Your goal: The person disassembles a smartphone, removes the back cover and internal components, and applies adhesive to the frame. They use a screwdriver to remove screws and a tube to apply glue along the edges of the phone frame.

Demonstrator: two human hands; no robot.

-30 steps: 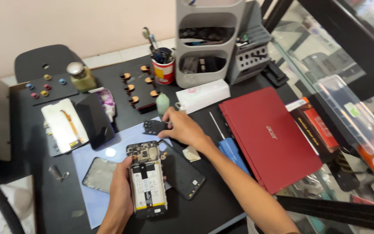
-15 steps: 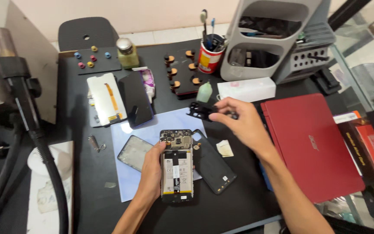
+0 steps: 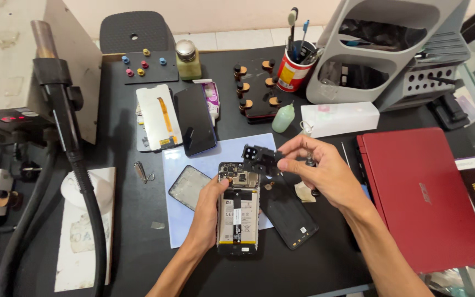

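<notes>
An opened phone (image 3: 238,212) with its battery and circuit board showing lies on the black table. My left hand (image 3: 210,209) grips its left edge. My right hand (image 3: 322,173) pinches a small black plastic cover piece (image 3: 260,159) just above the phone's top right corner, and also holds a thin dark tool against the palm. A black back cover (image 3: 288,212) lies right of the phone, partly under my right hand. A glass screen panel (image 3: 189,187) rests on the pale blue mat (image 3: 221,151) to the left.
A red laptop (image 3: 419,198) lies closed at right. Two phone screens (image 3: 174,118) sit behind the mat. A grey tool organiser (image 3: 391,49), red tool cup (image 3: 291,71), white box (image 3: 339,118), small green bottle (image 3: 283,117) and hot-air wand (image 3: 56,93) stand around.
The camera has shifted, bringing the hot-air station into view at left. My right hand has carried the black cover piece down closer to the phone's top. My left hand still holds the phone.
</notes>
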